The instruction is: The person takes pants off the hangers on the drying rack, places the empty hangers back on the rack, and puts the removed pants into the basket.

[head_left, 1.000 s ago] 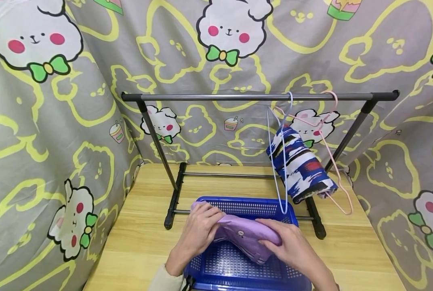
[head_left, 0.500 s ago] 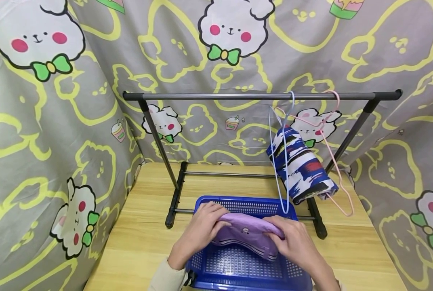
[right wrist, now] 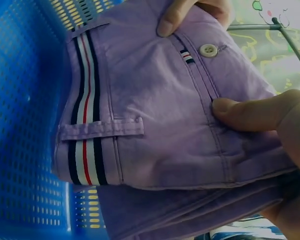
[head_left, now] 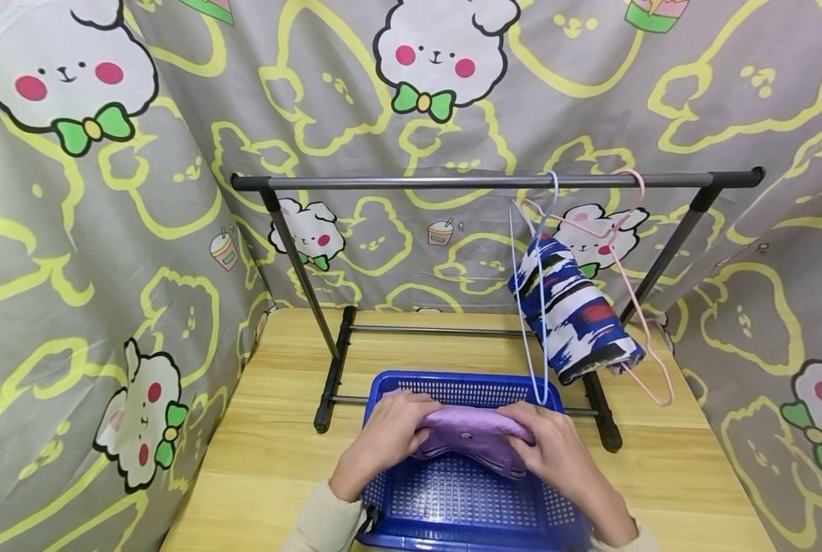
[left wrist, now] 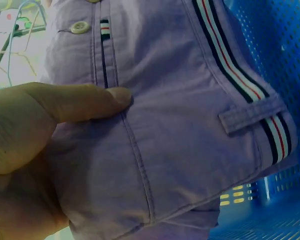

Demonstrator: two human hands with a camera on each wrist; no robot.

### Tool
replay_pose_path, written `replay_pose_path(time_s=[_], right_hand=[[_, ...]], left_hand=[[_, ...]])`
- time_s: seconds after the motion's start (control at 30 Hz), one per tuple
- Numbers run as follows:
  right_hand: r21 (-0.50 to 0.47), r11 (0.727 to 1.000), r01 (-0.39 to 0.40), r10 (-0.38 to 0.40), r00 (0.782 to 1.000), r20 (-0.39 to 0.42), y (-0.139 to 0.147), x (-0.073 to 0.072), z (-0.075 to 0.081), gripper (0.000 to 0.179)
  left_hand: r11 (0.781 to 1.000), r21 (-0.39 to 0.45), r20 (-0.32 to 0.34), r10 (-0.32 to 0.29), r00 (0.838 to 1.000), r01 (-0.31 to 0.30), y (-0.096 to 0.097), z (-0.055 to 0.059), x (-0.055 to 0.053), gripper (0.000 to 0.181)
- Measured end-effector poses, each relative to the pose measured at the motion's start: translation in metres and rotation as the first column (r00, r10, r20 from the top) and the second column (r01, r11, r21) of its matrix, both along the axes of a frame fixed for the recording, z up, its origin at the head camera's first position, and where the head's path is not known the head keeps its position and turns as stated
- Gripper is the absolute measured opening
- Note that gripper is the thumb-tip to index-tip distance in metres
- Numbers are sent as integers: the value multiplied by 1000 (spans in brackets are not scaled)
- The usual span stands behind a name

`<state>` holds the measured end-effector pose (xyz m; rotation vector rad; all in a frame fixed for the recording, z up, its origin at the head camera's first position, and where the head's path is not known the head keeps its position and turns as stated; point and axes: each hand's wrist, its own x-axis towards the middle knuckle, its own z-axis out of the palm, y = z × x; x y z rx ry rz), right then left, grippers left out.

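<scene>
The person's left hand [head_left: 393,429] and right hand [head_left: 552,445] pinch a folded purple cloth garment [head_left: 473,438], one at each end. Both thumbs press on its front face; the other fingers are mostly hidden behind the cloth. The garment is above the far half of a blue perforated plastic basket [head_left: 452,502]; whether its lower part touches the basket, I cannot tell. It bears a white, red and navy striped band [right wrist: 87,110] and a pale round button [right wrist: 208,50].

The basket stands on the pale wooden worktop [head_left: 259,452], about midway between its left and right edges. Behind it, toward the back edge, stands a dark metal rack [head_left: 411,183]. On the right part of its bar hang a light blue hanger [head_left: 543,314] and a pink hanger [head_left: 632,295], which carries a folded cloth patterned in blue, white, black and red [head_left: 580,314].
</scene>
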<state>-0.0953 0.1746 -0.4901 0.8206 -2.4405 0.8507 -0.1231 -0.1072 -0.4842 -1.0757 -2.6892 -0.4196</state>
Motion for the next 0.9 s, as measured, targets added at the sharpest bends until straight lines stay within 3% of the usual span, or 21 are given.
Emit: replay_pose_path(time_s=[0.2, 0.33, 0.53, 0.7, 0.9], right_hand=[[31, 999, 16, -16, 999, -30, 2, -7, -8, 52], [56, 998, 5, -3, 999, -50, 2, -12, -15, 54], [102, 994, 32, -30, 999, -29, -3, -14, -26, 55], [159, 985, 67, -68, 998, 1, -5, -12, -35, 56], [190, 981, 41, -57, 995, 78, -5, -8, -39, 59]], left_hand=[[998, -42, 15, 36, 999, -36, 8, -2, -3, 27], [997, -57, 32, 50, 998, -48, 12, -10, -4, 26], [995, -33, 58, 98, 994, -96, 18, -18, -4, 25], [997, -34, 89, 70, 994, -67, 22, -21, -3, 30], [996, -84, 177, 30, 984, -15, 22, -21, 1, 42]])
